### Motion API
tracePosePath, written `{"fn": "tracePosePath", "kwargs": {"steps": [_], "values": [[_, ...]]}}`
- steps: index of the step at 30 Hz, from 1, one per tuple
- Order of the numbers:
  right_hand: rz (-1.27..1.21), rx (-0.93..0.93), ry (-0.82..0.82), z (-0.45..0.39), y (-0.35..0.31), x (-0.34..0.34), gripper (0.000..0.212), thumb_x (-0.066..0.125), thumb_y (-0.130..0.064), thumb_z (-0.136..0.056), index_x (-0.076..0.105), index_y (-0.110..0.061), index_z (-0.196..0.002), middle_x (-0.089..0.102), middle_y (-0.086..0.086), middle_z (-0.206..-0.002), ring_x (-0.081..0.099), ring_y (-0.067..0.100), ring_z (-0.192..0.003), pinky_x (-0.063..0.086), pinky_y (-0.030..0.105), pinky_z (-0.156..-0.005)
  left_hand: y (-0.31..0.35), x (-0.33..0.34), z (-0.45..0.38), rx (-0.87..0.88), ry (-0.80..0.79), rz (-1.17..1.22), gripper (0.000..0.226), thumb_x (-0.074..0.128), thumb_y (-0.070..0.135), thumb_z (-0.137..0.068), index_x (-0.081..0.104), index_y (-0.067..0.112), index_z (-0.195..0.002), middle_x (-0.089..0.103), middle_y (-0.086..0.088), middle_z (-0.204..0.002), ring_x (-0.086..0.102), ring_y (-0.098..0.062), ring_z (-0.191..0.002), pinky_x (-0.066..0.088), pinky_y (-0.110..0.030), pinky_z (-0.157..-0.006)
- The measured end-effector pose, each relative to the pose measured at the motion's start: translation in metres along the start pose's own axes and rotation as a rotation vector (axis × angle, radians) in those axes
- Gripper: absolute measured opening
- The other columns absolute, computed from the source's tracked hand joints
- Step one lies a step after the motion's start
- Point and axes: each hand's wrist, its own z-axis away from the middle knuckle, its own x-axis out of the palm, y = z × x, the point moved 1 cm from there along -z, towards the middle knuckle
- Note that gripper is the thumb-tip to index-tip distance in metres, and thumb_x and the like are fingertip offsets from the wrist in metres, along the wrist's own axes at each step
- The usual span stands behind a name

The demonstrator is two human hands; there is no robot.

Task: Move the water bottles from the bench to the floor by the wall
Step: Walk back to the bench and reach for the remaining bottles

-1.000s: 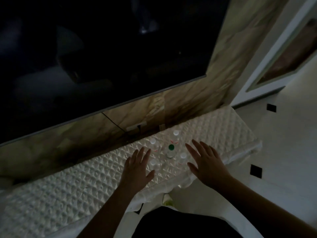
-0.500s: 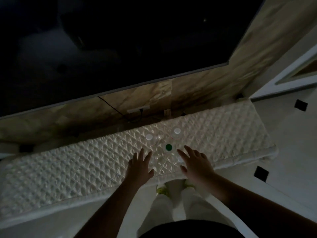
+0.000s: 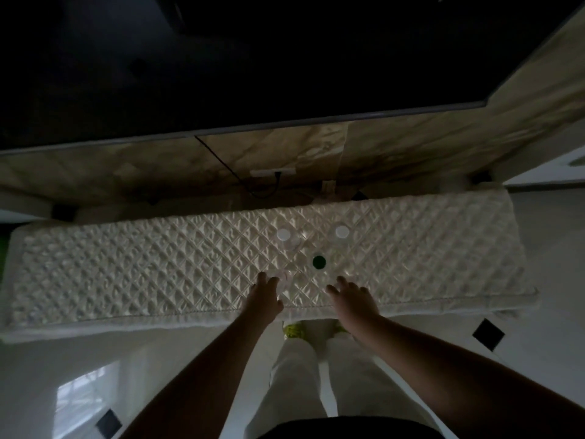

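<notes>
Right hand [image 3: 354, 296]: over the bench's near edge, fingers spread and loose, holding nothing; any bottle under it is hidden.
Left hand [image 3: 264, 293]: fingers relaxed, tips just beside a pale cap [image 3: 282, 278] — whether they touch it, I cannot tell.
Bench [image 3: 126, 274]: quilted cover, bottles upright mid-bench, seen from above.
Green-capped bottle [image 3: 318, 262]: between and just beyond the hands.
White-capped bottles [image 3: 283, 234], [image 3: 342, 231]: farther back, nearer the wall [image 3: 395, 153].
Advice: wrap each body below the cap, lift straight — clear plastic in dim light is easily knocked.
</notes>
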Motion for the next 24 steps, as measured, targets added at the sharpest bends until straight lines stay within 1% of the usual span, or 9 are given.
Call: {"fn": "tracePosePath", "kwargs": {"steps": [4, 9, 13, 15, 17, 19, 21, 22, 24], "values": [[-0.017, -0.002, -0.001, -0.003, 0.004, 0.003, 0.047, 0.054, -0.006, -0.087, 0.042, -0.015, -0.131, 0.034, 0.015, -0.142, 0.052, 0.028, -0.112, 0.048, 0.037, -0.09, -0.004, 0.004, 0.004, 0.014, 0.056, 0.036, 0.05, 0.066, 0.013, -0.083, 0.048, 0.018, -0.129, 0.038, -0.007, -0.134, 0.055, -0.026, -0.11, 0.051, -0.032, -0.086], [-0.013, -0.011, 0.003, -0.008, 0.009, 0.005, 0.038, 0.056, -0.007, -0.087, 0.047, -0.014, -0.123, 0.035, 0.016, -0.138, 0.054, 0.028, -0.108, 0.05, 0.036, -0.089, -0.01, 0.006, 0.012, 0.071, 0.106, 0.032, 0.043, 0.061, -0.001, -0.081, 0.055, 0.02, -0.118, 0.041, -0.004, -0.129, 0.056, -0.023, -0.104, 0.049, -0.024, -0.074], [0.05, -0.04, 0.003, -0.002, 0.018, 0.003, 0.038, 0.057, -0.007, -0.086, 0.047, -0.013, -0.123, 0.039, 0.016, -0.135, 0.055, 0.027, -0.109, 0.048, 0.035, -0.09, -0.011, 0.0, 0.021, 0.095, 0.165, 0.048, 0.035, 0.055, -0.004, -0.081, 0.058, 0.017, -0.108, 0.045, -0.005, -0.123, 0.056, -0.024, -0.103, 0.054, -0.032, -0.076], [0.114, -0.061, 0.019, 0.003, 0.023, 0.001, 0.039, 0.058, -0.008, -0.085, 0.047, -0.012, -0.122, 0.043, 0.016, -0.129, 0.057, 0.026, -0.104, 0.048, 0.034, -0.087, -0.013, -0.004, 0.026, 0.091, 0.195, 0.081, 0.029, 0.054, -0.001, -0.083, 0.057, 0.018, -0.104, 0.047, -0.004, -0.12, 0.057, -0.023, -0.102, 0.055, -0.035, -0.076], [0.156, -0.084, 0.036, 0.007, 0.025, 0.001, 0.042, 0.073, -0.01, -0.074, 0.056, -0.011, -0.113, 0.053, 0.021, -0.113, 0.063, 0.029, -0.084, 0.054, 0.036, -0.072, -0.013, -0.008, 0.032, 0.083, 0.215, 0.085, 0.026, 0.055, 0.003, -0.086, 0.057, 0.021, -0.105, 0.048, -0.003, -0.119, 0.06, -0.021, -0.097, 0.056, -0.034, -0.074], [0.175, -0.076, 0.027, 0.01, 0.03, 0.003, 0.052, 0.087, -0.009, -0.051, 0.064, -0.009, -0.097, 0.06, 0.023, -0.091, 0.062, 0.027, -0.057, 0.054, 0.034, -0.049, -0.013, -0.013, 0.039, 0.086, 0.23, 0.059, 0.028, 0.056, 0.006, -0.087, 0.056, 0.022, -0.109, 0.047, -0.002, -0.12, 0.062, -0.021, -0.095, 0.056, -0.032, -0.074], [0.157, -0.074, 0.059, 0.014, 0.034, 0.004, 0.056, 0.089, -0.006, -0.045, 0.065, -0.009, -0.095, 0.06, 0.023, -0.087, 0.06, 0.024, -0.048, 0.049, 0.03, -0.042, -0.013, -0.018, 0.047, 0.095, 0.248, 0.03, 0.03, 0.056, 0.008, -0.088, 0.055, 0.022, -0.115, 0.045, -0.002, -0.123, 0.062, -0.023, -0.098, 0.055, -0.032, -0.078], [0.15, -0.091, 0.059, 0.019, 0.035, 0.001, 0.054, 0.087, -0.005, -0.05, 0.064, -0.009, -0.098, 0.059, 0.023, -0.091, 0.06, 0.023, -0.051, 0.049, 0.028, -0.044, -0.013, -0.021, 0.052, 0.101, 0.264, 0.018, 0.03, 0.054, 0.01, -0.089, 0.055, 0.021, -0.118, 0.046, -0.003, -0.124, 0.061, -0.024, -0.1, 0.053, -0.033, -0.082], [0.119, -0.106, -0.009, 0.03, 0.034, -0.009, 0.043, 0.072, -0.009, -0.075, 0.055, -0.013, -0.115, 0.051, 0.02, -0.111, 0.063, 0.022, -0.07, 0.049, 0.027, -0.057, -0.013, -0.026, 0.061, 0.117, 0.308, 0.004, 0.031, 0.052, 0.013, -0.091, 0.055, 0.02, -0.121, 0.047, -0.003, -0.124, 0.061, -0.023, -0.1, 0.048, -0.035, -0.089]]}}
